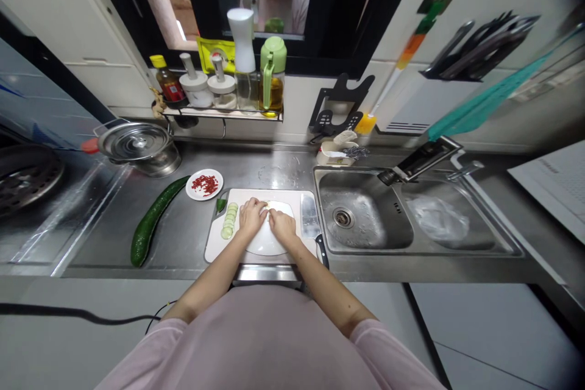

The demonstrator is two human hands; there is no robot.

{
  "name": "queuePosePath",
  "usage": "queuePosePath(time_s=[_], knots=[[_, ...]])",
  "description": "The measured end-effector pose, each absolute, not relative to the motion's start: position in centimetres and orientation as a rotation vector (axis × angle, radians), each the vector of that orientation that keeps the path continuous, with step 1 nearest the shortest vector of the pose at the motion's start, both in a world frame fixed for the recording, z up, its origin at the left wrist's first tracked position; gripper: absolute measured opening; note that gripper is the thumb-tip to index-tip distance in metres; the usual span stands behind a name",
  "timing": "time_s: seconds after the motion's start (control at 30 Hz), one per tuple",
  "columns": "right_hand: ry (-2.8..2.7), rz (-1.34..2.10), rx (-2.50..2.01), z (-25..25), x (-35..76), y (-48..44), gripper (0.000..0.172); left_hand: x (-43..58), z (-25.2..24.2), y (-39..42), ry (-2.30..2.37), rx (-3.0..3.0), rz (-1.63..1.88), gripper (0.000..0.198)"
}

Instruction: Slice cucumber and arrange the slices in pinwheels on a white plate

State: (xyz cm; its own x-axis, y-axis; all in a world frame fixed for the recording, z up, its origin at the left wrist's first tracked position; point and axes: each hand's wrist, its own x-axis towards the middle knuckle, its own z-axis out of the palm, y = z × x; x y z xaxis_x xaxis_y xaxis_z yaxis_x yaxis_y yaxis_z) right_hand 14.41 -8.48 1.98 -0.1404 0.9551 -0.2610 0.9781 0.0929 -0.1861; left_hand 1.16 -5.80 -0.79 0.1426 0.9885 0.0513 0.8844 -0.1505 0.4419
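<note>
- Left hand [251,217]: fingers curled inward over the white plate, their tips meeting those of the other hand; I cannot tell whether anything is pinched in them
- Right hand [282,225]: knuckles bent in much the same way, close against the left; its grasp cannot be made out either
- White plate [267,245]: smooth, glossy, a square with softly rounded sides, lying on the cutting board under both hands, between the cucumber slices and the cleaver
- Cutting board [216,248]: pale, flat, round-cornered, on the brushed stainless-steel counter [105,244]
- Cucumber slices [230,219]: thin, pale green discs overlapping in 1 row left of the plate, with a dark green cut piece [221,205] just beside them
- Cleaver [309,216]: broad, rectangular metal blade flat along the board's right side, its black handle towards the sink [365,244]
- Whole cucumber [155,219]: long, curved, dark green and shiny, on the counter to the left
- Small round dish [190,191]: white, holding finely chopped red pepper [204,184]
</note>
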Motion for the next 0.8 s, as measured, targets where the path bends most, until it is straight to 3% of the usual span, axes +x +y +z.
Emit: queuePosePath(time_s=[0.8], knots=[[2.277, -0.447, 1.922, 1.78, 14.18, -8.38, 0.034, 1.19, -0.60, -5.98, 1.828, 2.069, 0.485, 0.027]])
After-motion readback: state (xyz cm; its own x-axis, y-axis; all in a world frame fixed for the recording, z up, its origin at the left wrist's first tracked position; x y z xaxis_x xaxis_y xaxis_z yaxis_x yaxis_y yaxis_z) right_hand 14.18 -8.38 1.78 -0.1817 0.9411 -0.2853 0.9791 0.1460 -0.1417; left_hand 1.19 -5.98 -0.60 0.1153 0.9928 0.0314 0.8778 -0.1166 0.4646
